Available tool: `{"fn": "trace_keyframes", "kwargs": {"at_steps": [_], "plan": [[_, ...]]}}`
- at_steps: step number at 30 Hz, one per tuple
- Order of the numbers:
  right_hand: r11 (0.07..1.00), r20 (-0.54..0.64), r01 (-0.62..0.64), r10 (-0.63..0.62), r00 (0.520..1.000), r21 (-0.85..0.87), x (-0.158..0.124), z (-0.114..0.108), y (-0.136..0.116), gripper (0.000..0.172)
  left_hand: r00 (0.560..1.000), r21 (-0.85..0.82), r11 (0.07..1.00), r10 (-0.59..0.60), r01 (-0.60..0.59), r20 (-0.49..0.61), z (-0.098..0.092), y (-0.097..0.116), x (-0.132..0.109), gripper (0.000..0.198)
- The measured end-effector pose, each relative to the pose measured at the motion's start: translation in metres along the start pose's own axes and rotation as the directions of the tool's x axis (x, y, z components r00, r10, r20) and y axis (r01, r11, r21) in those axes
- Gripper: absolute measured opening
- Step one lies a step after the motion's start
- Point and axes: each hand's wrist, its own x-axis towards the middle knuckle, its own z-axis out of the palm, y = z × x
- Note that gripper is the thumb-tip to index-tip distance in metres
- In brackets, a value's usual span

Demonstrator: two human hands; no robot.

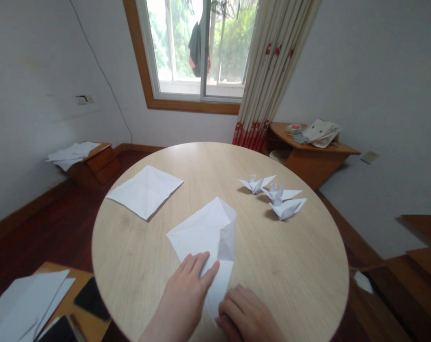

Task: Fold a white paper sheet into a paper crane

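Note:
A partly folded sheet of white paper point(204, 225) lies on the round wooden table point(290, 266), its right side bent over and slightly raised. My left hand point(189, 289) rests flat on the lower part of the sheet, fingers spread a little. At the sheet's bottom corner, my right hand point(246, 313) has its fingers curled together, pinching the paper's edge. A creased square sheet point(147, 190) lies at the table's left. Three folded paper birds point(256, 184) stand grouped on the right side of the table.
Beyond the table are a window point(201, 52) and a curtain point(268, 66). A corner shelf point(315, 142) holds a cloth bag point(322, 132). Papers point(30, 304) and a dark phone-like object point(91, 299) lie on wooden furniture at lower left. More papers point(73, 153) top a small cabinet point(103, 164).

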Motion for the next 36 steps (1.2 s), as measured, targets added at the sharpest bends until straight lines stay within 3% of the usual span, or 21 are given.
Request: {"fn": "trace_keyframes", "kwargs": {"at_steps": [6, 13, 16, 20, 28, 36], "plan": [[0.997, -0.036, -0.031, 0.034, 0.999, 0.075, 0.013, -0.012, 0.007, 0.022, 0.997, 0.047, 0.998, 0.045, -0.042, -0.055, 0.007, -0.001, -0.003, 0.050], [0.998, -0.029, -0.009, 0.007, 1.000, -0.054, 0.037, -0.036, 0.016, 0.029, 0.992, 0.055, 0.998, 0.045, -0.039, -0.114, 0.013, 0.000, -0.005, 0.045], [0.993, -0.003, -0.011, 0.011, 1.000, -0.113, 0.039, -0.035, 0.019, 0.037, 0.989, 0.018, 0.999, 0.042, -0.040, -0.144, 0.012, 0.000, -0.006, 0.043], [0.984, -0.051, -0.062, 0.054, 0.997, -0.169, 0.039, -0.023, 0.021, 0.048, 0.985, -0.037, 0.998, 0.038, -0.045, -0.171, 0.012, -0.003, -0.006, 0.042], [0.905, -0.155, -0.092, 0.030, 0.987, -0.415, 0.037, -0.012, 0.027, 0.035, 0.975, -0.007, 0.998, 0.066, -0.069, -0.212, 0.021, -0.009, -0.006, 0.036], [0.941, -0.276, -0.201, 0.124, 0.953, -0.271, 0.028, -0.027, 0.033, 0.029, 0.965, 0.050, 0.996, 0.087, -0.077, -0.247, 0.023, -0.011, -0.006, 0.036]]}}
